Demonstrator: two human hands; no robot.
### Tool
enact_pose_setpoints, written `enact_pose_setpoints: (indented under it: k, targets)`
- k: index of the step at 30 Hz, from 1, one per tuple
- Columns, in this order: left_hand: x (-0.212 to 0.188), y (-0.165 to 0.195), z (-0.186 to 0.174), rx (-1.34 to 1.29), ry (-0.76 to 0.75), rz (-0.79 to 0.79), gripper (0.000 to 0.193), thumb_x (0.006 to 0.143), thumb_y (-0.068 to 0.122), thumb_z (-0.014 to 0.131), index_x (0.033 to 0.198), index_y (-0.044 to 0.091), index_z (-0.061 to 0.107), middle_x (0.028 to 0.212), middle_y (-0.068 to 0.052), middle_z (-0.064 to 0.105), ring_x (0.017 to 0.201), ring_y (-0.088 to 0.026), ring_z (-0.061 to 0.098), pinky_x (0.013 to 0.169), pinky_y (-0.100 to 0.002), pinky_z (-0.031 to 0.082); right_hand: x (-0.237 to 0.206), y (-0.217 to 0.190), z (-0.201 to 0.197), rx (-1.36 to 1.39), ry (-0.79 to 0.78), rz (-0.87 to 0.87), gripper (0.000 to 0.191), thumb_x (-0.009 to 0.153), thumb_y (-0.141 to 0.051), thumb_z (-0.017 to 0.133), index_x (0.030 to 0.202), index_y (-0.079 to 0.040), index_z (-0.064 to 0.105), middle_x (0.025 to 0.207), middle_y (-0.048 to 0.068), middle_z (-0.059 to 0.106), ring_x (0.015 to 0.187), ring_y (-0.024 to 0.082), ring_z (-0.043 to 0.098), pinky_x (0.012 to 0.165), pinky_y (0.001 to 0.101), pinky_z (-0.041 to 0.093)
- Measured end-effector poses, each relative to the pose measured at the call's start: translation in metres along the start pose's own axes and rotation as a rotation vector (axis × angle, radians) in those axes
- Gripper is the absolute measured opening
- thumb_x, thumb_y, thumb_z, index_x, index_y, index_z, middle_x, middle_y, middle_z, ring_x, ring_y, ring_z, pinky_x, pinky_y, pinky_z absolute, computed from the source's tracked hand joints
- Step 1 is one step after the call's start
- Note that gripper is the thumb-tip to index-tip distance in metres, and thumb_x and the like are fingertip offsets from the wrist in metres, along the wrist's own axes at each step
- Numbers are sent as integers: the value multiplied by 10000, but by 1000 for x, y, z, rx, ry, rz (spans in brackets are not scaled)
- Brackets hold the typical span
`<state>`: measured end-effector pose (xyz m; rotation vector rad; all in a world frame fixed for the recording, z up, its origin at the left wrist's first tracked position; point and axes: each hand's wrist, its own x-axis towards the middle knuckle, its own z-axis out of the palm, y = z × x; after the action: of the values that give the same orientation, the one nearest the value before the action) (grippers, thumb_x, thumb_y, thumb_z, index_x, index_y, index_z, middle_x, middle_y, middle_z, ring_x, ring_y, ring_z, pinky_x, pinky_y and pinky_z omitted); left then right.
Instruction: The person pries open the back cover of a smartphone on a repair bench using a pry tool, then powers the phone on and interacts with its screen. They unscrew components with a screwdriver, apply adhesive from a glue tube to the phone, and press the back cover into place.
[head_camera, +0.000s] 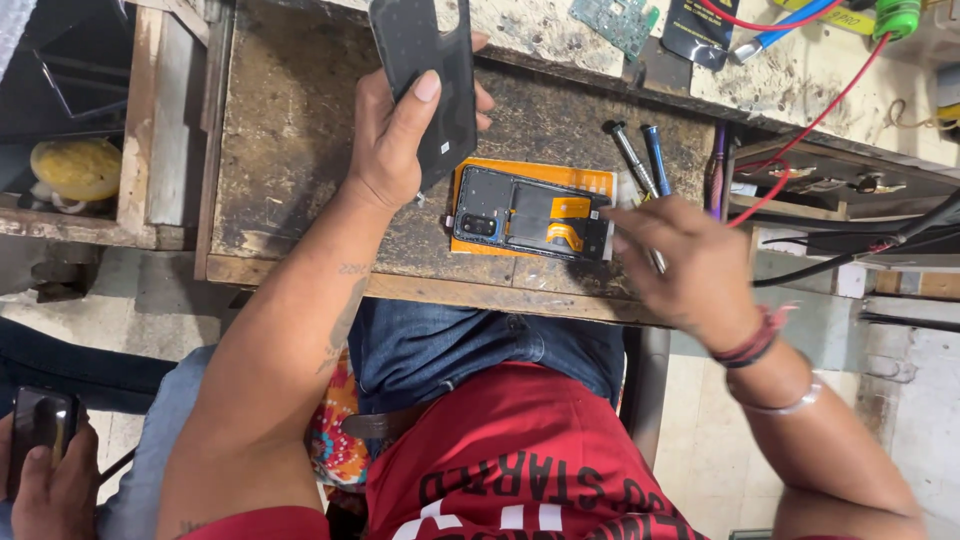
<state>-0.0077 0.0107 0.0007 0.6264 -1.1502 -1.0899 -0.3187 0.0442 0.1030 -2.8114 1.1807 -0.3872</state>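
Observation:
My left hand (400, 140) grips a black phone back cover (428, 70) and holds it up over the worn wooden workbench (290, 130). An opened phone (530, 215) lies flat on an orange pad (585, 180), its dark inner plate and an orange flex part showing. My right hand (680, 260) is blurred at the phone's right end; its fingers are curled around a thin metal tool (657, 262), which is mostly hidden by them.
Two screwdrivers (640, 155) lie beside the pad. A green circuit board (615, 20), red and blue wires (800, 130) and black cables (860, 255) sit at the back right. Another person's hand with a dark phone (40, 440) is at bottom left.

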Motion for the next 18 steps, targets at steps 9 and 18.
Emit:
enact_pose_setpoints:
  k: [9,18]
  targets:
    - [2,1,1,22,11,-5,602,1095,463,524,1431,-30,603,1069,-145,748,955,-190,748,854,-319,623,-4,-21,26,-149,-48,-73,446,856,-407,755,1276,-259,758,957,48,639,785,254,635,650,392,513]
    - [2,5,3,-16,40,-16,576,1083,421,530,1399,-54,606,1075,-147,743,937,-190,742,831,-322,621,-9,-18,23,-134,-3,-122,427,807,-362,800,1225,-276,773,899,42,625,758,247,625,620,384,504]
